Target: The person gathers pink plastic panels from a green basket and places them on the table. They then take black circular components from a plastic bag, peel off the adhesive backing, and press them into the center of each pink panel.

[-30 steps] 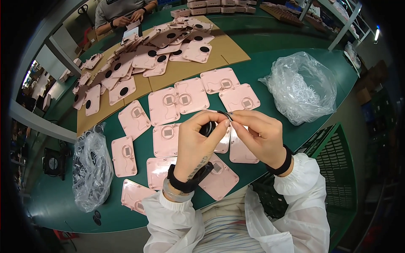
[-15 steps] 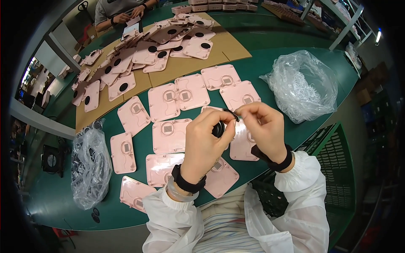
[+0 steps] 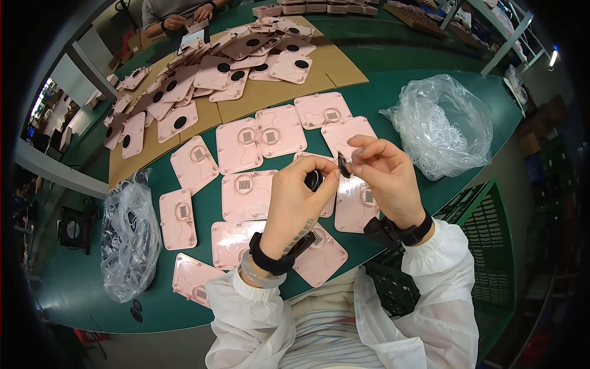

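My left hand (image 3: 294, 200) is curled closed around small round black discs (image 3: 313, 179), partly hidden by the fingers. Just to its right, another thin black disc (image 3: 343, 165) is seen nearly edge-on, pinched by my right hand (image 3: 393, 187); the left fingertips are close to its left side, and I cannot tell whether they touch it. Below both hands, several pink plastic panels (image 3: 239, 144) lie on the green table (image 3: 132, 200), each with a round slotted grille. One panel (image 3: 357, 206) is partly covered by my right hand.
A clear bag of white rings (image 3: 442, 123) is at the right, another clear bag with dark pieces (image 3: 130, 246) at the left. Loose black discs (image 3: 136, 311) lie by the front edge. Pink panels with black discs (image 3: 215, 72) are heaped on cardboard (image 3: 335, 64). A co-worker's hands (image 3: 187, 21) are beyond.
The black disc between my hands has turned more upright. My right fingers have spread a little and shifted round it, while my left hand has moved slightly left.
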Tool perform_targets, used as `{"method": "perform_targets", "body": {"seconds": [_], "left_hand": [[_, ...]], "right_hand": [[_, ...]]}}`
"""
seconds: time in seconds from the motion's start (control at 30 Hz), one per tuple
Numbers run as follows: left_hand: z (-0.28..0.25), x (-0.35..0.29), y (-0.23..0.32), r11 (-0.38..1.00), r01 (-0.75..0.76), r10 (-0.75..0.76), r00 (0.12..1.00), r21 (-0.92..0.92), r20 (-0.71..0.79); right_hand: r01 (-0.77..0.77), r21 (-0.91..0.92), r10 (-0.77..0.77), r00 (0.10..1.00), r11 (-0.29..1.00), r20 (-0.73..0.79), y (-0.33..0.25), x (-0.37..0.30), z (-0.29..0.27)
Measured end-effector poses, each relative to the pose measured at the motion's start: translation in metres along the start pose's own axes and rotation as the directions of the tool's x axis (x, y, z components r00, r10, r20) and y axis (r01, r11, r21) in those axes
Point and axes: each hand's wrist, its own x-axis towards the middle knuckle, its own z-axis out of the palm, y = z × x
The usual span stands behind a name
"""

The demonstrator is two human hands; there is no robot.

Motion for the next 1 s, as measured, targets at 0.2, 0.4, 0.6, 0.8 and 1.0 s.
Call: {"method": "perform_targets", "body": {"seconds": [0.2,0.4,0.6,0.8,1.0], "left_hand": [[-0.011,0.004,-0.005,0.949,0.248,-0.238,0.968,-0.196,0.076],[-0.015,0.006,-0.002,0.902,0.351,-0.334,0.936,-0.252,0.108],[-0.016,0.006,-0.004,0.883,0.341,-0.321,0.940,-0.322,0.114],[-0.011,0.007,-0.001,0.885,0.286,-0.276,0.958,-0.368,0.082],[-0.009,-0.005,-0.034,0.815,-0.131,-0.037,0.961,0.565,0.275]], "right_hand": [[-0.178,0.508,0.080,0.975,0.843,0.209,-0.010,0.005,-0.028],[0.122,-0.336,-0.078,0.987,0.934,0.142,-0.016,0.006,-0.022],[0.561,-0.736,-0.401,0.816,0.380,0.416,-0.001,0.009,-0.005],[0.077,-0.825,-0.219,0.974,0.560,-0.057,0.006,0.027,-0.043],[-0.197,-0.747,-0.112,0.933,0.635,-0.341,0.046,0.054,-0.116]]}}
